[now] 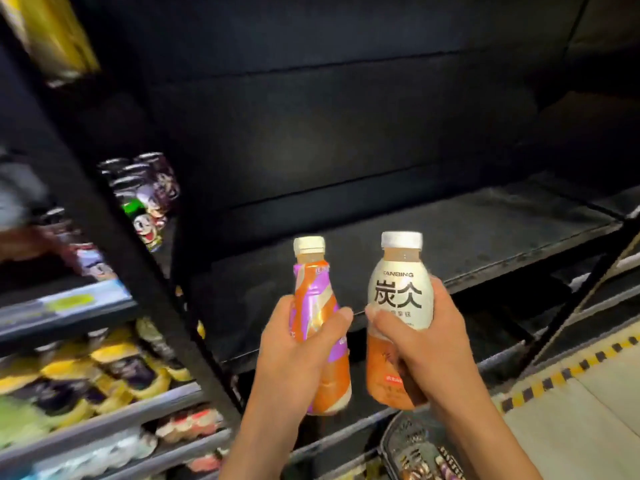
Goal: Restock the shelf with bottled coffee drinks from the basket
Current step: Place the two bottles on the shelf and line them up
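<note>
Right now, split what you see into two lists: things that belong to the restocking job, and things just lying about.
Job: left hand holding the purple-and-orange bottle; right hand holding the white-labelled Tanbing bottle; black shelf; basket.
Lying about: cartoon-print cans on the neighbouring shelf; yellow-topped packs below them; striped floor tape.

Left bottle (313,299) is beside right bottle (400,292), before the shelf (450,237), above the basket (391,441).

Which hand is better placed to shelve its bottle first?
Right, probably. The right hand holds the white-label bottle upright, facing the bare shelf. The left hand holds its purple-orange bottle tilted, close to the black post.
</note>
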A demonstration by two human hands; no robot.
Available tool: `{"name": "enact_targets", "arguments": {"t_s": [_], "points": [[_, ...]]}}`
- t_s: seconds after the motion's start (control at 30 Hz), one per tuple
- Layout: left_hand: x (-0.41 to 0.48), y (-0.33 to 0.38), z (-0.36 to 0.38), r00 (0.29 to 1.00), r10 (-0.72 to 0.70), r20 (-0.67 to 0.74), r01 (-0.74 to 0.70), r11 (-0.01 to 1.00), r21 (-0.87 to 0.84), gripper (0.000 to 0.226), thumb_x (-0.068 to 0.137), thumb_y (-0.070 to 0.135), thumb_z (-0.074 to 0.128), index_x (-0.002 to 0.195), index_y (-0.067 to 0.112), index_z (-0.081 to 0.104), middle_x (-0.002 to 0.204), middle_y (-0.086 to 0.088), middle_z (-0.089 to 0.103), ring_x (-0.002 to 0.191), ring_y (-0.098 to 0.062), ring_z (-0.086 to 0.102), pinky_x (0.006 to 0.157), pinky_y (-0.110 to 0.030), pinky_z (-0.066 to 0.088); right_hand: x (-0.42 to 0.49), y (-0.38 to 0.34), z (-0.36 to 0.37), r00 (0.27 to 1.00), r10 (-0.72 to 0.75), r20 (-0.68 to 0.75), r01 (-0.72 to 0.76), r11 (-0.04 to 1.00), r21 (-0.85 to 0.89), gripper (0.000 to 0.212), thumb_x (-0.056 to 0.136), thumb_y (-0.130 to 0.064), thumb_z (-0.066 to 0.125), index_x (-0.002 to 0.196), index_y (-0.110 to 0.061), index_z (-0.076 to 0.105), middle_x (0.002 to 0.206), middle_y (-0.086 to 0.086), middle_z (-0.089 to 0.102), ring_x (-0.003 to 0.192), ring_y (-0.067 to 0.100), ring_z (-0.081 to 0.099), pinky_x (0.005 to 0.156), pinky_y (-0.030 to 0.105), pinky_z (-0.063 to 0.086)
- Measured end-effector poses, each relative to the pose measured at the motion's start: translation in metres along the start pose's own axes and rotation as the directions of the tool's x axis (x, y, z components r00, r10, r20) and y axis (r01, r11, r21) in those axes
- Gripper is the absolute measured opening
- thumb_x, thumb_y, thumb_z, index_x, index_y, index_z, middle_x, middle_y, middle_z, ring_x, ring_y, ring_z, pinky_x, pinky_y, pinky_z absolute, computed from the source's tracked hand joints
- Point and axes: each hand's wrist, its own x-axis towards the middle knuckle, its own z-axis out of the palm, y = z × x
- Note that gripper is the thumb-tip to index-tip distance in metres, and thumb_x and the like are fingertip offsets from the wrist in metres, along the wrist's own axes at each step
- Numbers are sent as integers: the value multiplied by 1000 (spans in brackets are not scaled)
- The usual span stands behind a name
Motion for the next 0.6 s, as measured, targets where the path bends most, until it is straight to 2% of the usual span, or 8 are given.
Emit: {"name": "enact_targets", "arguments": {"t_s": [0.1,0.2,0.3,0.43,0.6], "points": [[-24,8,-78,987,27,-157,-33,999,-36,21,72,36,81,83,27,66,83,-11,72,81,-35,71,81,-55,58,-34,-25,66,986,-32,164,27,999,34,44,70,-24,86,103,-29,57,81,-14,71,64,1,65,53,15,49],[-51,10,-157,957,49,-285,-68,996,-56,22,72,31,82,86,22,67,77,-4,73,72,-23,71,73,-43,59,-74,-45,126,953,-47,300,28,997,67,38,78,-10,78,106,-23,56,69,-8,69,53,7,60,48,19,50],[-76,7,-230,919,53,-391,-81,995,-54,22,75,25,81,89,17,66,73,-2,70,63,-13,66,67,-33,54,-112,-58,180,916,-70,395,45,996,71,37,79,-13,78,105,-27,57,71,-2,69,53,10,61,49,24,52],[-102,1,-311,872,48,-488,-79,996,-43,25,73,33,85,88,24,67,81,-9,72,77,-29,71,79,-48,57,-152,-67,243,892,-102,440,69,994,89,39,73,-18,82,101,-34,61,82,-13,70,69,7,66,60,27,49],[-113,5,-379,832,43,-553,-90,994,-59,25,71,37,82,88,28,67,82,-7,72,80,-31,71,82,-53,58,-180,-76,310,870,-109,481,59,991,118,39,72,-17,83,98,-34,61,83,-18,70,71,2,66,62,26,47]]}}
